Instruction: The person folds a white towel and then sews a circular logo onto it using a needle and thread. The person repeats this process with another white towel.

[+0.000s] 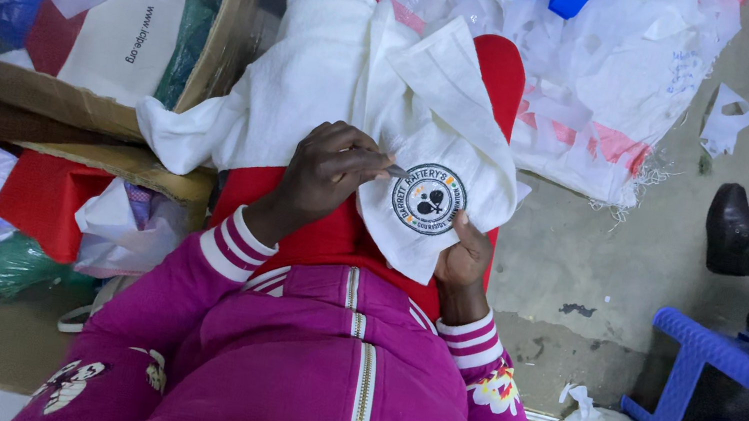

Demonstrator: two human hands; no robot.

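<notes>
A white cloth bag (335, 82) lies across my lap, over a red cloth (504, 75). One corner of it bears a round printed emblem (430, 199) in dark grey. My left hand (328, 175) is closed on a small metal tool (393, 171) whose tip touches the emblem's left edge. My right hand (465, 256) pinches the white cloth just under the emblem and holds it up. I wear a magenta zip jacket with striped cuffs.
An open cardboard box (220, 43) with folded bags stands at the upper left, with a red bag (42, 200) and plastic bags below it. White cloth scraps (611, 68) are piled ahead. A blue plastic stool (747, 405) and another person's black shoe (731, 230) are on the right.
</notes>
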